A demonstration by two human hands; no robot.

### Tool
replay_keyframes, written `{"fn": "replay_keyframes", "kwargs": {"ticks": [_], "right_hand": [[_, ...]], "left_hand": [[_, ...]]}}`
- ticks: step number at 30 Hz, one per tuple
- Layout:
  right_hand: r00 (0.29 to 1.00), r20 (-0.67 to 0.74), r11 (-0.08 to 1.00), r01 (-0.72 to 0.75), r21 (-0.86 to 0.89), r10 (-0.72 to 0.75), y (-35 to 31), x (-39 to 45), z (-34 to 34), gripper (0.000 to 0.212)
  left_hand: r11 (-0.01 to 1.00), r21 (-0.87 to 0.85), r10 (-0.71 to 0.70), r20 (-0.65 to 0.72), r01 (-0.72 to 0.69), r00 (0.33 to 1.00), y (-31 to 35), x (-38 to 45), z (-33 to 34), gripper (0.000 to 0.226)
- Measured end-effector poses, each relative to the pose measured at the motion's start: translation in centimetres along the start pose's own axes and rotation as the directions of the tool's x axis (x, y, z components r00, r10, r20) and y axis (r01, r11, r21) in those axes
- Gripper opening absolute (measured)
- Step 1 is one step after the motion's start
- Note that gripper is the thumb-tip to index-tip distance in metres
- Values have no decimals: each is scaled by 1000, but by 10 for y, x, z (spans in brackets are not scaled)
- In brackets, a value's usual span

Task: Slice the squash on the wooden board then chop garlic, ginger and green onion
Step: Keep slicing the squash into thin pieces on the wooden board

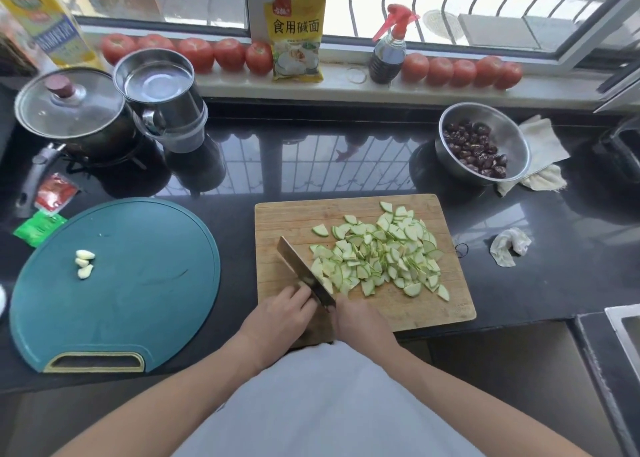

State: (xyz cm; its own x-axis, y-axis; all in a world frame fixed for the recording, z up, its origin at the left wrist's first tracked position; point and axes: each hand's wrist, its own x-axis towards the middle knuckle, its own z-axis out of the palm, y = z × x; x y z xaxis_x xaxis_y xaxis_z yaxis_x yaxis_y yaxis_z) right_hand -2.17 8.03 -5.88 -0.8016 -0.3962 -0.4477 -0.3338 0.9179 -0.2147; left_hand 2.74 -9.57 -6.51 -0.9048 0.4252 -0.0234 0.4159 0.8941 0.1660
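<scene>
Many thin pale-green squash slices [381, 256] lie on the rectangular wooden board [277, 214] (wet, probably slippery, fragile); right hand [360, 321] grasps the steel cleaver [304, 269], left hand [280, 313] curls beside the blade, apparently holding nothing

The squash slices [381, 256] lie in a loose, overlapping heap of thin pale-green half-moons and wedges with dark green rind edges, spread just ahead of and to the right of the right hand [363, 321]. They sit on the wooden board [446, 304], a rectangular, light-brown slab marked with fine knife lines, which lies flat under both hands. The cleaver [304, 271] runs diagonally between the hands, its blade angled up and to the left, its edge against the left side of the heap. 3 peeled garlic cloves [85, 263], pale and close together, lie well to the left of the left hand [280, 313].
</scene>
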Motion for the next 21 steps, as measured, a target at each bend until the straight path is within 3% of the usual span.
{"fn": "replay_keyframes", "kwargs": {"ticks": [6,10,21], "right_hand": [[994,-104,994,38,101,-27,12,-17,-8,20],[999,-28,998,20,66,-18,21,-30,-5,22],[999,15,995,29,-99,-28,9,-18,1,17]], "left_hand": [[1000,-6,-21,-40,20,999,0,-3,1,31],[1000,-7,-27,-36,26,999,1,-3,5,33],[1000,-6,-25,-23,24,999,0,-3,3,34]]}}
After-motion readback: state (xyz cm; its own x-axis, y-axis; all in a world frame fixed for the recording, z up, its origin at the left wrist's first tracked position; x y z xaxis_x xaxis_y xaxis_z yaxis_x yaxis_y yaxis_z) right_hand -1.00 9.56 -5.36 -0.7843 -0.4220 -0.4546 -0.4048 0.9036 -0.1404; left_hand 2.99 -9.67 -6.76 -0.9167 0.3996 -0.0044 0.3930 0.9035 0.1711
